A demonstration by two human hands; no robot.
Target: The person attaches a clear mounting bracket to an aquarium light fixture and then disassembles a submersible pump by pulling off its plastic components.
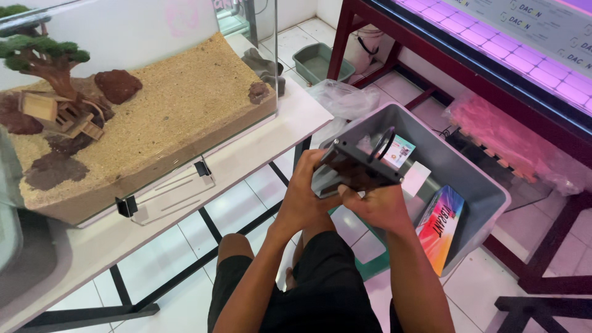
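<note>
1. Dark grey device, a boxy piece of equipment with a black cable loop on top, is held in the air over the near edge of a grey plastic bin, above the person's lap.
2. Left hand is clenched around the device's lower left end, fingers wrapped over its side.
3. Right hand grasps the device from beneath at its right end, thumb pressed against the underside. Both hands bear the load; neither is released.
4. Step in hand, as judged: the device is being turned or examined between the hands, beside the bin.
5. Next move, as judged, calls for a firm two-handed hold and care with the loose cable loop so it does not snag on the bin rim.
6. Surroundings: a colourful box stands inside the bin; a glass tank with sand, rocks and a miniature tree sits on the white table to the left, well apart from the hands.
</note>
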